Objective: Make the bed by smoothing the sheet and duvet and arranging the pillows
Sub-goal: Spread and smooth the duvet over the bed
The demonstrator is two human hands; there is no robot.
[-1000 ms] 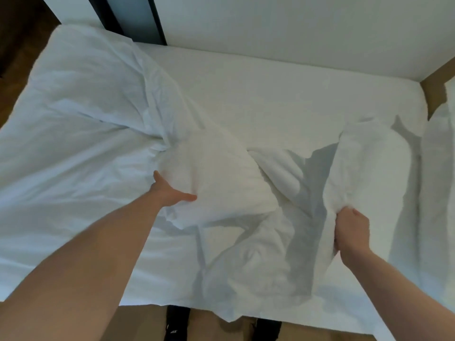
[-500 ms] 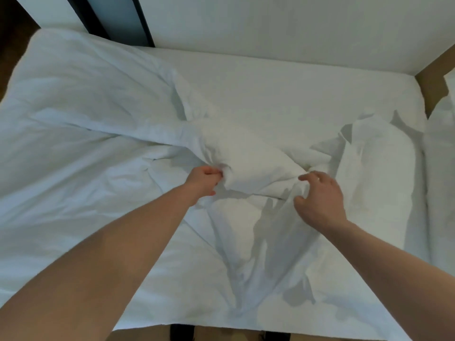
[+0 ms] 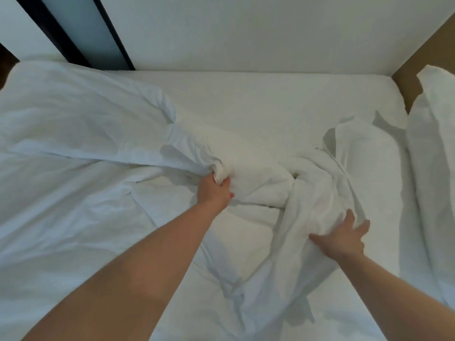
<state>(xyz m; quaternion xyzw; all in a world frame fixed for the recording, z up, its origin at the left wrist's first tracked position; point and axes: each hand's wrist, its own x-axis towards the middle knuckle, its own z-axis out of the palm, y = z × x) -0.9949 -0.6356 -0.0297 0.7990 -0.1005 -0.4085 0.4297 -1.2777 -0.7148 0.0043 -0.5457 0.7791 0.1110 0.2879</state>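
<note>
A white duvet (image 3: 73, 168) lies crumpled over the left and middle of the bed, bunched into a twisted ridge at the centre. My left hand (image 3: 214, 191) is shut on a fold of the duvet at that ridge. My right hand (image 3: 343, 238) rests with fingers spread on a loose bunch of the duvet further right, pressing on it without gripping. The fitted white sheet (image 3: 270, 99) shows bare on the far half of the mattress. White bedding that may be a pillow (image 3: 435, 134) lies at the right edge.
A white wall (image 3: 246, 33) runs along the far side of the bed. A dark-framed panel (image 3: 81, 30) stands at the back left. A brown headboard or wall (image 3: 406, 80) borders the bed on the right. Dark floor (image 3: 5, 62) shows at the far left.
My left hand has kept hold of the duvet fold. My right hand has let go of the ridge, moved right and toward me, and opened flat on the cloth. The view has shifted forward.
</note>
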